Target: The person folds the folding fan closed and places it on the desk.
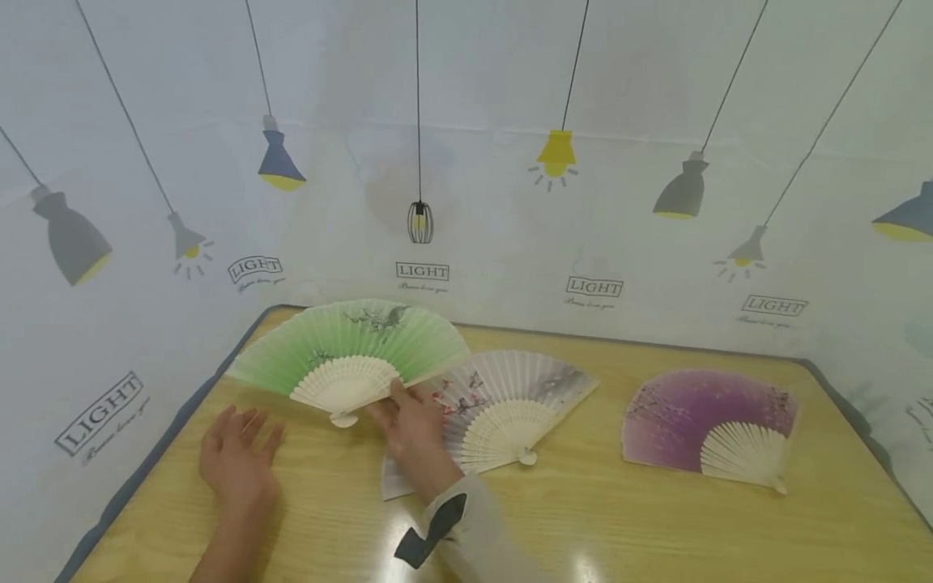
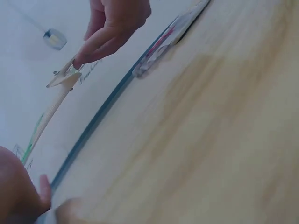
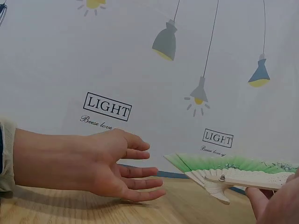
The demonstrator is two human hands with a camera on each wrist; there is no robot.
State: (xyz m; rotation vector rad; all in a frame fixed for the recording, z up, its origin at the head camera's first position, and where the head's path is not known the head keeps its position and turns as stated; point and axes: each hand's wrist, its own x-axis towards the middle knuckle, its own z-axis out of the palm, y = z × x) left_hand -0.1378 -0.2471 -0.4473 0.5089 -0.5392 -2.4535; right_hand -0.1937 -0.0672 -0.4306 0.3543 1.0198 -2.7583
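Observation:
A spread green folding fan with pale ribs is tilted above the table's left side. My right hand pinches its right-hand edge rib between thumb and fingers. To the left and nearer to me, my left hand holds nothing, its fingers loosely spread; the right wrist view shows this left hand apart from the fan's pivot end. Partly behind my right hand and wrist lies a spread grey-white fan with red blossoms. A spread purple fan lies farther right.
The wooden table has a dark blue edge. Behind and beside it hangs a pale curtain printed with lamps and the word LIGHT.

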